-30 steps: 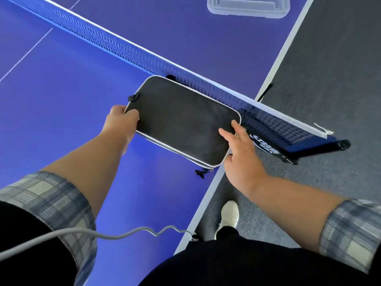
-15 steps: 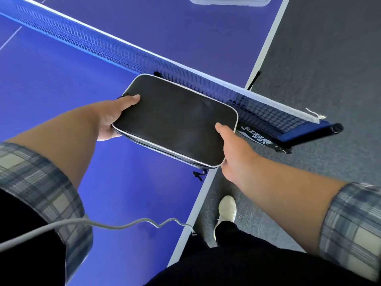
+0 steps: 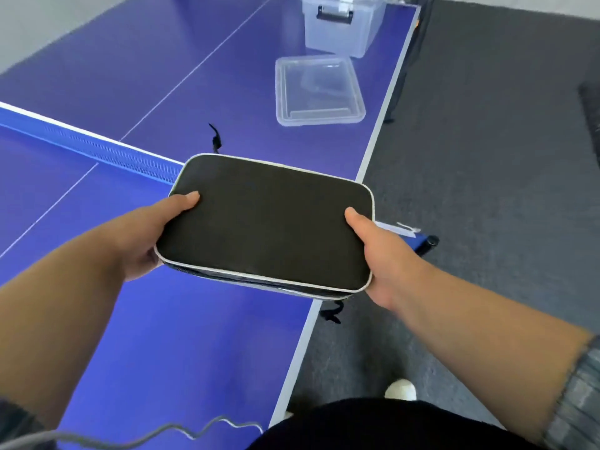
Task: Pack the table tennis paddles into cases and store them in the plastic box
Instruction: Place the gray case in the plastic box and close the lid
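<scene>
On the left, the blue net [image 3: 107,151] crosses the blue worktop [image 3: 181,336]. The left hand [image 3: 146,235] grips the left short edge of a black case [image 3: 266,222], thumb lying flat on top and the other fingers hidden beneath it. The case has white piping and is held roughly level in the air, over the worktop's near right edge beside the net. Its seam looks closed, with 1 zipper pull [image 3: 331,313] dangling under the near right corner and another pull [image 3: 215,139] standing up behind the far edge. Whether a paddle is inside cannot be seen, though the closed seam suggests the packing of this case is finished.

The right hand [image 3: 383,258] clamps the right short edge in the same way, thumb on top. So the case sits between the 2 hands, touching both.

Further right and beyond the net, the lid [image 3: 318,89] lies flat on the worktop, apart from the clear plastic box [image 3: 341,30], which stands open at the far end. Storage looks like the step left: the case is well apart from the box and must be carried there. No other paddles or cases show.
</scene>
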The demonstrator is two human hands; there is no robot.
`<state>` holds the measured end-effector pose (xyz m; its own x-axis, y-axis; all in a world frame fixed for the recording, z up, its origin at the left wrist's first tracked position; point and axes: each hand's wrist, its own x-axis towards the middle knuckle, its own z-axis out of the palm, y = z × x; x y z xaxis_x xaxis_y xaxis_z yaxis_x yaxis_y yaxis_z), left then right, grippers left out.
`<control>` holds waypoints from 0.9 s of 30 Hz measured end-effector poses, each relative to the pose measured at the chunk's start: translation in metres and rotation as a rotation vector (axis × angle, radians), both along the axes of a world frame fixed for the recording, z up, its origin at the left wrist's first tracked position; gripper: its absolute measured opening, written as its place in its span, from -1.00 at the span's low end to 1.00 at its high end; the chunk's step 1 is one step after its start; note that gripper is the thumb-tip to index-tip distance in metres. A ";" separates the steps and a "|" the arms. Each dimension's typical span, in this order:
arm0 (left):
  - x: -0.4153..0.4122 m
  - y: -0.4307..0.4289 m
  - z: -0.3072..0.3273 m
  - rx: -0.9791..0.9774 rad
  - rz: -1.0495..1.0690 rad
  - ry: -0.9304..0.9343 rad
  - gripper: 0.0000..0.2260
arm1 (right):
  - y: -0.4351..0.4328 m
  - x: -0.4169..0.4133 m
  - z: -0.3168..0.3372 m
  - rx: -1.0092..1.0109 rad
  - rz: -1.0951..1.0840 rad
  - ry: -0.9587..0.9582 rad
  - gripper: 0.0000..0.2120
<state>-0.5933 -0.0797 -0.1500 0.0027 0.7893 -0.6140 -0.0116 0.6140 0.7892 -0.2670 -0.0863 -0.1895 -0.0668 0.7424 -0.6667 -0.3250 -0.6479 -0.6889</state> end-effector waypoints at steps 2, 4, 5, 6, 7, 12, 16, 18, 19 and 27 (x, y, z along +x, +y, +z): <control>0.017 0.008 0.023 0.047 -0.001 -0.004 -0.62 | 0.009 0.019 0.027 0.050 0.009 -0.039 -0.64; 0.046 0.018 0.042 0.081 0.015 0.010 -0.71 | 0.023 0.047 0.051 0.080 0.006 -0.057 -0.66; 0.063 0.024 0.049 0.096 0.030 0.019 -0.70 | 0.031 0.063 0.062 0.094 -0.004 -0.060 -0.68; 0.083 0.029 0.054 0.111 0.044 0.026 -0.68 | 0.039 0.081 0.072 0.111 -0.014 -0.063 -0.69; 0.106 0.036 0.059 0.127 0.057 0.031 -0.67 | 0.048 0.102 0.081 0.129 -0.026 -0.067 -0.70; 0.228 0.072 0.074 0.131 0.110 -0.018 -0.69 | 0.077 0.216 0.104 0.133 -0.049 -0.083 -0.74; 0.333 0.109 0.078 0.146 0.095 -0.035 -0.67 | 0.102 0.323 0.116 0.187 -0.104 -0.110 -0.78; 0.381 0.128 0.079 0.151 0.080 -0.076 -0.67 | 0.117 0.372 0.124 0.207 -0.129 -0.119 -0.79; 0.404 0.138 0.080 0.149 0.072 -0.094 -0.68 | 0.124 0.394 0.128 0.210 -0.143 -0.120 -0.79; 0.510 0.219 0.091 0.131 0.036 -0.123 -0.64 | 0.205 0.499 0.146 0.247 -0.195 -0.117 -0.77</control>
